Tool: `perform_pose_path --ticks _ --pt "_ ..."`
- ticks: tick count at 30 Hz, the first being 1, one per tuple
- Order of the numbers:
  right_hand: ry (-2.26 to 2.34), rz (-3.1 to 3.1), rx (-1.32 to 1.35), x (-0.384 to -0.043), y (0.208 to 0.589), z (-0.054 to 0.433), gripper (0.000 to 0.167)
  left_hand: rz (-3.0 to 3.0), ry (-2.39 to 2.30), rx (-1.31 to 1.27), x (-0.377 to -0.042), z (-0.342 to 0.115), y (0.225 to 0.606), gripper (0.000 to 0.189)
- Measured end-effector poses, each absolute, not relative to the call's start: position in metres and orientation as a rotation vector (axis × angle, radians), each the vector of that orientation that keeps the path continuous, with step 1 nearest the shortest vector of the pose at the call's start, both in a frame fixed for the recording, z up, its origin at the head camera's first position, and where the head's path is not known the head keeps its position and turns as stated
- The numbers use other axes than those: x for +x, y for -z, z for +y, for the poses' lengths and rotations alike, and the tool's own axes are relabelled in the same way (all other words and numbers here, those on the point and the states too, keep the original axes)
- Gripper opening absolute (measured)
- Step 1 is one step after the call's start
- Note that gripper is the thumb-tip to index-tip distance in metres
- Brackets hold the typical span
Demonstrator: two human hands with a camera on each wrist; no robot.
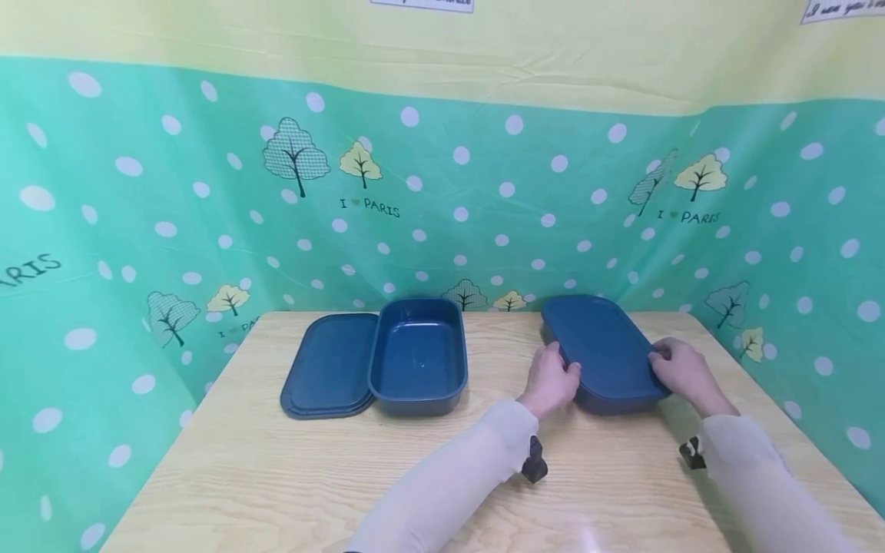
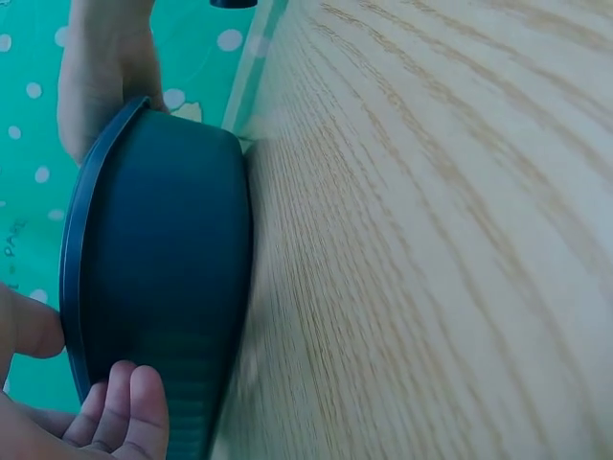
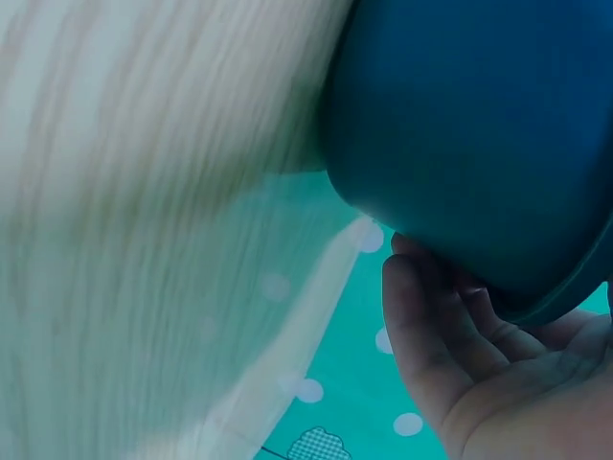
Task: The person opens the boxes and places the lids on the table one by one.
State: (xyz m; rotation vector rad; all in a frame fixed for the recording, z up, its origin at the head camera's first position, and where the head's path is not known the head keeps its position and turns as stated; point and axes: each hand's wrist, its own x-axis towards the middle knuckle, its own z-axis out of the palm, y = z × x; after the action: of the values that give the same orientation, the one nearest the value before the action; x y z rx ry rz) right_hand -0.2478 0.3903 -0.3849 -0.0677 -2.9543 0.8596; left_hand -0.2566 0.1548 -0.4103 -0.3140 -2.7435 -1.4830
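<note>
A dark blue rectangular food container (image 1: 608, 402) stands on the right of the table in the head view, with a blue lid (image 1: 604, 346) over its top. My left hand (image 1: 551, 380) pinches its left edge; in the left wrist view the thumb (image 2: 36, 326) meets the rim and the other fingers curl against the side wall. At the right edge, my right hand (image 1: 687, 374) holds the rim. Its fingers (image 3: 460, 316) lie under the rim in the right wrist view, with the thumb mostly out of sight. Whether the lid is fully pressed down cannot be told.
Left of the middle stands an uncovered blue container (image 1: 419, 353), its inside visible. A second blue lid (image 1: 330, 369) lies flat on the wooden table (image 1: 276, 491), against that container's left side. A green dotted cloth (image 1: 484, 177) hangs behind the table and at both sides.
</note>
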Motion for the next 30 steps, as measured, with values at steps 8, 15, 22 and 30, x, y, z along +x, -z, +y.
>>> perform_pose_path --ticks 8,15,22,30 --pt "-0.902 -2.894 -0.115 -0.248 0.390 0.384 0.048 -2.712 1.528 -0.283 -0.256 0.151 0.412 0.052" --pt "-0.915 -2.855 -0.121 -0.249 0.394 0.378 0.047 -2.669 1.603 -0.251 -0.256 0.146 0.416 0.053" --pt "-0.983 -2.823 -0.132 -0.249 0.398 0.372 0.047 -2.610 1.657 -0.254 -0.257 0.138 0.418 0.051" --pt "-1.044 -2.823 -0.179 -0.247 0.398 0.363 0.048 -2.589 1.687 -0.264 -0.257 0.132 0.419 0.050"
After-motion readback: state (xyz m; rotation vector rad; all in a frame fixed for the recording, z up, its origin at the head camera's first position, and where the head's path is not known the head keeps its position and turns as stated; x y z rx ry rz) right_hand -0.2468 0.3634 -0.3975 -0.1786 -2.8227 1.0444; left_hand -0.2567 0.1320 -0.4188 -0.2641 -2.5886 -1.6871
